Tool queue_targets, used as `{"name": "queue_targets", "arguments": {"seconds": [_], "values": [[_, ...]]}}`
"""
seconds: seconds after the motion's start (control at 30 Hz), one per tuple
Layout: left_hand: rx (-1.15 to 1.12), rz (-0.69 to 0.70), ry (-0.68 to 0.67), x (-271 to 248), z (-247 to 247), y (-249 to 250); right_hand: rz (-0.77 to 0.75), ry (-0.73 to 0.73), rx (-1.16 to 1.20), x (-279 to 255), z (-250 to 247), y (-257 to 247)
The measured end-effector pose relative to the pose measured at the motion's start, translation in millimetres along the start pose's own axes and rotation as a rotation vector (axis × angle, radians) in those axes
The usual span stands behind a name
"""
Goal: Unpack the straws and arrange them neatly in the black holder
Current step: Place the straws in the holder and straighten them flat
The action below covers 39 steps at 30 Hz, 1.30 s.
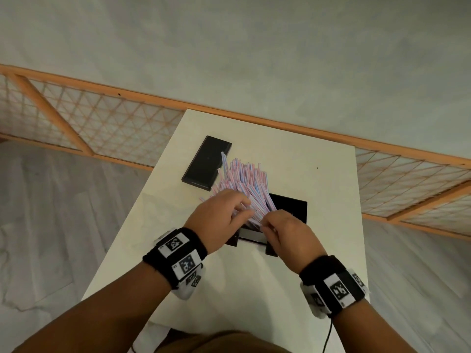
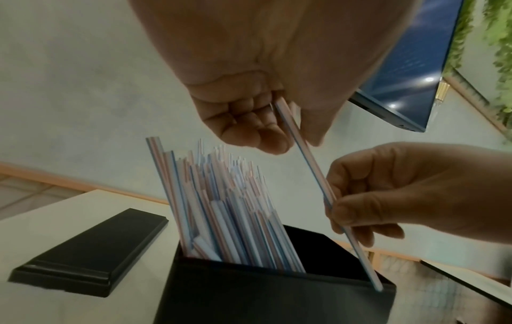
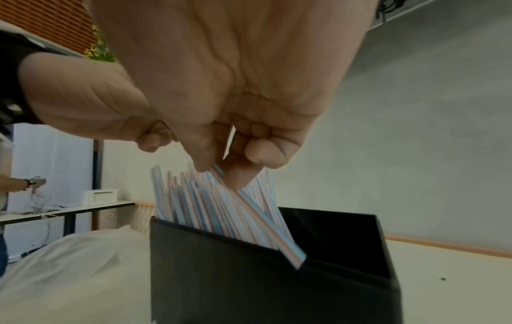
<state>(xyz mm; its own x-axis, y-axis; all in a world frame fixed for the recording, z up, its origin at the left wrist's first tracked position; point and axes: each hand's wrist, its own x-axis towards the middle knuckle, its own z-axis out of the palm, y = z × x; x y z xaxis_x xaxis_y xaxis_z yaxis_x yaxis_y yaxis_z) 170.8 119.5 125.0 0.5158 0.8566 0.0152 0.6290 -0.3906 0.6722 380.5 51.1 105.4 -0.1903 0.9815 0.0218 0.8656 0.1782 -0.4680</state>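
A black holder [image 1: 293,208] stands on the white table [image 1: 318,189], with a bundle of pink-and-blue striped straws [image 1: 246,182] leaning left in it. In the left wrist view my left hand [image 2: 288,136] grips the top of a single straw [image 2: 307,157] between thumb and curled fingers. My right hand [image 2: 335,210] pinches the same straw lower down. Its lower end sits at the right front corner of the holder [image 2: 249,296]. The right wrist view shows my right hand [image 3: 219,173] pinching a straw just above the straws [image 3: 221,210] and the holder [image 3: 249,274].
The holder's flat black lid [image 1: 206,163] lies on the table behind and left of the straws. Crumpled clear plastic wrapping [image 3: 69,274] lies left of the holder. A wooden lattice rail [image 1: 89,123] runs behind the table. Another table with a person's hand [image 3: 36,183] is far off.
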Motion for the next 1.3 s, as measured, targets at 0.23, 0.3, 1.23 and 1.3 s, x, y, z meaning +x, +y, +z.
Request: {"name": "queue_targets", "arguments": {"seconds": [0.23,0.3,1.23,1.3], "values": [[-0.028,-0.136,0.115,-15,-17,-26,0.020,0.101,-0.028,17,-13,13],[0.005,-0.179,0.093,-22,-15,-34,-0.020,0.159,0.015,22,-16,8],[-0.092,-0.352,-0.052,-2,41,-23,0.212,-0.125,0.021,42,22,19],[-0.163,-0.380,-0.067,4,42,-28,0.159,-0.054,0.050,41,9,14]]}}
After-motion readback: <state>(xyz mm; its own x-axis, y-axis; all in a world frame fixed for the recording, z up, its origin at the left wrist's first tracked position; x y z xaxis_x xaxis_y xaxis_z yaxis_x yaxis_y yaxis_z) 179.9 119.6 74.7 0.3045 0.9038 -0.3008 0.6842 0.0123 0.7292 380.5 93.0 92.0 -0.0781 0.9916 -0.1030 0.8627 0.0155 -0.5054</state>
